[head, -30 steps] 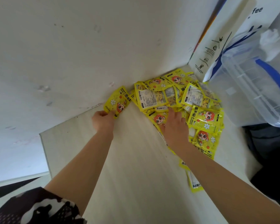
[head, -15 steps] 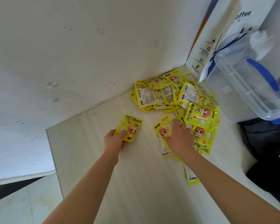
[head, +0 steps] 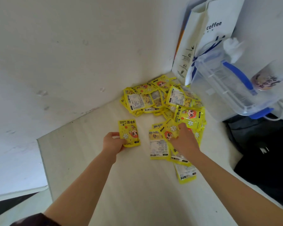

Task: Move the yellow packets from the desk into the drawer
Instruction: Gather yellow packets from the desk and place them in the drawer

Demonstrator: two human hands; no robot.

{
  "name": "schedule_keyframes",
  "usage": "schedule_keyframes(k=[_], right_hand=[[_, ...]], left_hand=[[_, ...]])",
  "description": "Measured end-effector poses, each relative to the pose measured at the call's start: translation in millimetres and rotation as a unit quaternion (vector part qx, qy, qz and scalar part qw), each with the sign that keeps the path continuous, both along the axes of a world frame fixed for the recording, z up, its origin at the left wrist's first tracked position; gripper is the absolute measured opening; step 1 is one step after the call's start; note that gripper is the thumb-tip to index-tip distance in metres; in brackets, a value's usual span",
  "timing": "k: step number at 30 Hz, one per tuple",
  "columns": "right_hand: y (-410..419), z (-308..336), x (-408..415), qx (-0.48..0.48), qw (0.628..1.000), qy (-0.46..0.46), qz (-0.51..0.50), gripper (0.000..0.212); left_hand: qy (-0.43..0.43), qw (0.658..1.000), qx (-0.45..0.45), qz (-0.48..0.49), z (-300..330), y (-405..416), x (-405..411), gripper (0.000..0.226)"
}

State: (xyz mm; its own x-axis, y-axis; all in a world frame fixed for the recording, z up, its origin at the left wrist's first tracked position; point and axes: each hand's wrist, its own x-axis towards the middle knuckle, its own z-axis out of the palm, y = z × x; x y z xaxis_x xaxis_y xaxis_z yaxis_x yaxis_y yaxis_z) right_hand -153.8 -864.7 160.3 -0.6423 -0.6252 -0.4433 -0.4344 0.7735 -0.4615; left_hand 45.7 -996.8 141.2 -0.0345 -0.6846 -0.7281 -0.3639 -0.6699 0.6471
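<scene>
- The table (head: pixel 91 160) is a pale wood top set into a corner: a white wall (head: pixel 64 54) runs along its far side, its left edge is open with floor below, and the near part between the two forearms is bare
- On the right the table's room is taken up by a clear plastic box (head: pixel 222 88) with blue handles, a white paper bag (head: pixel 216 28) printed "coffee" standing against the wall, and a dark bag (head: pixel 265 154) at the right edge
- The pile of yellow packets (head: pixel 155 98) lies heaped in the far corner against the wall and touching the clear box, the packets overlapping at mixed angles, some printed face up, some label side up
- The left hand (head: pixel 112 141) holds a single yellow packet (head: pixel 129 132) by its near-left corner, fingers curled around the edge; this packet lies clear of the pile, face up, long axis running away from the person and tilted slightly left
- The right hand (head: pixel 183 141) rests palm down on the near side of the pile, its fingers bent over a face-up packet (head: pixel 170 131); I cannot tell whether they pinch it or only press on it
- A label-side-up packet (head: pixel 158 145) lies just left of the right wrist, long axis pointing away from the person
- One more packet (head: pixel 186 174) lies nearest the person, partly under the right forearm
</scene>
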Motion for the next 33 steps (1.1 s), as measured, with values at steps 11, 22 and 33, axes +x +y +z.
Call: schedule_keyframes(k=[11,22,33], right_hand=[[5,20,-97,0.025,0.992,0.029,0.117,0.052],[-22,-11,-133,0.084,0.962,0.127,0.227,0.049],[-20,-6,-126,0.037,0.952,0.178,0.246,0.051]], left_hand=[[0.093,0.994,0.047,-0.03,21,47,-42,0.026],[-0.094,0.986,-0.009,-0.136,-4,72,-69,0.015],[-0.17,0.961,-0.081,-0.202,-5,83,-90,0.026]])
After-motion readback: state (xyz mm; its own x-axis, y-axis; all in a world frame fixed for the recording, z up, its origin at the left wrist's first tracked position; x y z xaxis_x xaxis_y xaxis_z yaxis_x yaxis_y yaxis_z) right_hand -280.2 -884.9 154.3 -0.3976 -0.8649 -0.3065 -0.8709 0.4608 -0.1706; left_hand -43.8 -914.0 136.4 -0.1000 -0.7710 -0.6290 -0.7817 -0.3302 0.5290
